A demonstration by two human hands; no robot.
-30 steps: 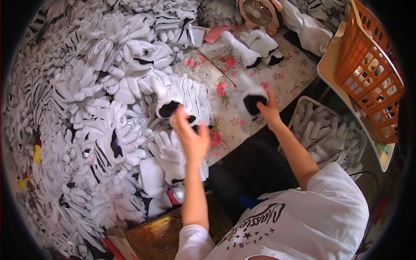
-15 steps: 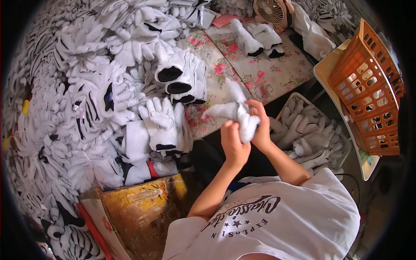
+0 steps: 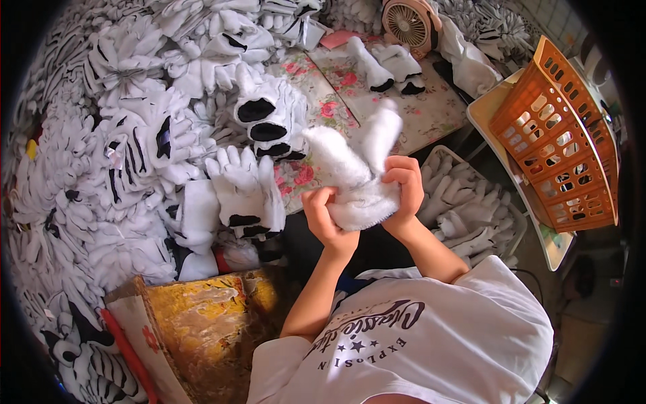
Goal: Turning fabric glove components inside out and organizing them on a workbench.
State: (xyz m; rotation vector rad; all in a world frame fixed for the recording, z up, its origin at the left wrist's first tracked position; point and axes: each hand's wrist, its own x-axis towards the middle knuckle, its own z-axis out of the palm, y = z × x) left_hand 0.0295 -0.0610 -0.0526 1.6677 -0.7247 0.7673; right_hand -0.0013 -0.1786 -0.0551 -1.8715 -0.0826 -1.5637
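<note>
A fluffy white glove [image 3: 367, 204], its two furry lobes pointing away from me, is held above the near edge of the flower-patterned table [image 3: 431, 111]. My left hand [image 3: 330, 219] pinches the left side of its cuff. On the opposite side, my right hand [image 3: 405, 188] grips the cuff with bent fingers. To the left lie white gloves with black cuff openings, some in a stack [image 3: 293, 118] and others in a bundle [image 3: 249, 188] nearer me. Two more white gloves [image 3: 367, 62] rest at the table's far side.
A huge heap of white gloves [image 3: 101, 225] fills the left. An orange slotted basket [image 3: 562, 155] stands on a pale board [image 3: 481, 108] at right. Below it, a bin holds gloves [image 3: 464, 202]. A small fan [image 3: 412, 27] is at the back, a worn yellow box [image 3: 202, 316] front left.
The glove was bunched between my closer hands; now its cuff is spread wide and its lobes look fuller. My left hand has moved left, and the whole view has shifted slightly.
</note>
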